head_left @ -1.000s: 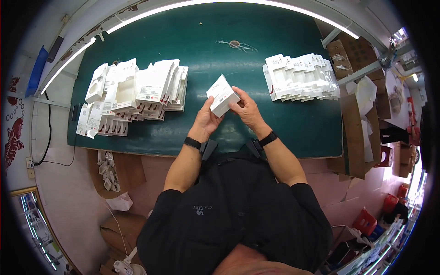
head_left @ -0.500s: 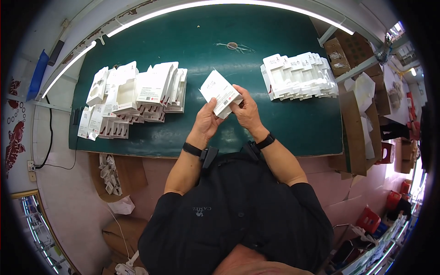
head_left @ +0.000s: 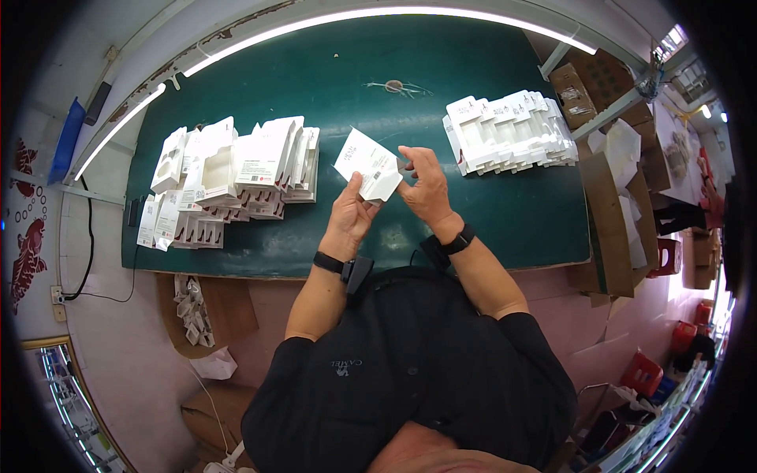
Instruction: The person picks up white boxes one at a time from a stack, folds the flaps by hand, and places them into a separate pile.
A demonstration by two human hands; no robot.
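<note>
A small white cardboard box (head_left: 367, 162) with printing on its face is tilted above the green table, its lower flap angled outward. My left hand (head_left: 349, 218) grips it from the lower left, thumb on the printed face and fingers behind. Beside the box's right edge is my right hand (head_left: 430, 193). Its thumb and index finger are spread apart, with the thumb close to the edge; whether it touches cannot be made out.
On the left of the green table (head_left: 378, 71) stand stacked white boxes (head_left: 264, 154), some with cut-out windows. A row of overlapping white boxes (head_left: 512, 130) lies at the right. Tangled string (head_left: 394, 86) lies at the back. Cardboard cartons (head_left: 611, 221) stand beyond the right edge.
My right hand has let go of the box's right edge and opened its fingers. The box has turned in my left hand, and its lower flap now shows more.
</note>
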